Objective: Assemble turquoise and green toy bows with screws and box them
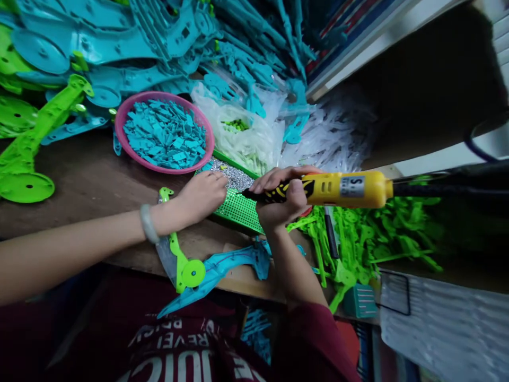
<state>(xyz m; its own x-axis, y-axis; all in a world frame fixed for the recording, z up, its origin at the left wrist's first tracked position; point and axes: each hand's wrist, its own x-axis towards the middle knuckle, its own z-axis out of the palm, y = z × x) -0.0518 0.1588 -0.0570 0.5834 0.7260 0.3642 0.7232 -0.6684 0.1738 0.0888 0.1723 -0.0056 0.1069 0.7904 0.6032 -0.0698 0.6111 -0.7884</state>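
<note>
My right hand (280,199) grips a yellow and black electric screwdriver (342,189), held level with its tip pointing left over a green perforated tray (234,209) strewn with small silver screws (233,175). My left hand (202,197), with a pale bangle on the wrist, rests fingers curled on that tray among the screws; what the fingers pinch is hidden. Under my left wrist lies a partly assembled toy piece of green, teal and grey plastic (199,273) at the table's near edge.
A pink bowl (123,114) of small teal chips stands behind the tray, beside clear bags (246,132) of green bits. Teal shells (119,37) pile at the back, green shells (24,159) at the left, thin green parts (369,239) at the right.
</note>
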